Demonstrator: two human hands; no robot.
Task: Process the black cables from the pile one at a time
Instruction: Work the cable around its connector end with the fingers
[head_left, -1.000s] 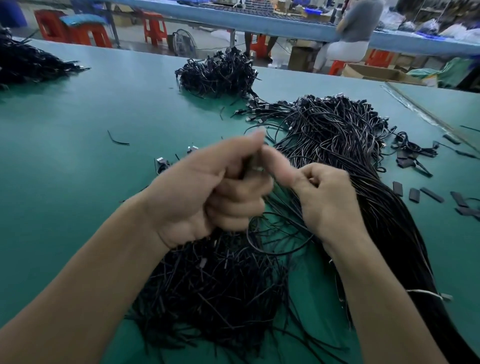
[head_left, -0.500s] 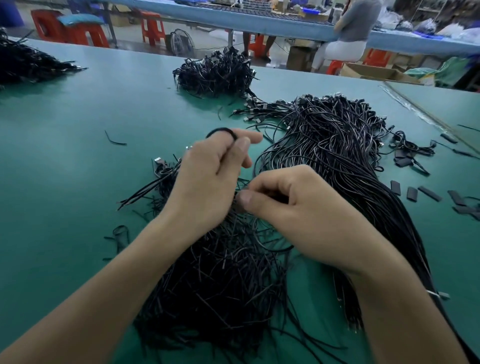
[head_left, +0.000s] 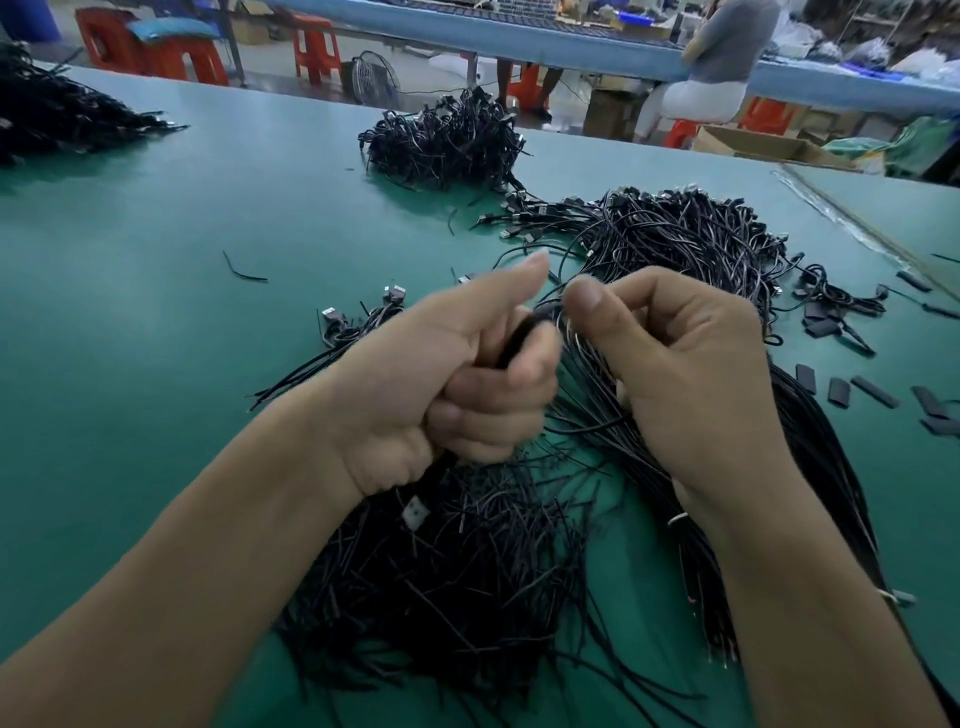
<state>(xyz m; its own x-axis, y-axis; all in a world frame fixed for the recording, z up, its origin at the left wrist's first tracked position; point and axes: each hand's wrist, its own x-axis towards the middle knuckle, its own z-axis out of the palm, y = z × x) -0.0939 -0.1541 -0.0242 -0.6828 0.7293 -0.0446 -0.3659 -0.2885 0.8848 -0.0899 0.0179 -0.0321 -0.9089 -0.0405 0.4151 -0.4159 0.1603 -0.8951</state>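
Black and thin, 1 cable runs through my clenched left hand, steadied so my right hand can pinch its end; the pile lies just beneath my 2 wrists.

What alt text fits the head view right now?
The left hand grips a black cable in its fist while the right hand pinches its upper end, above a pile of black cables on a green table. More cable piles lie behind.
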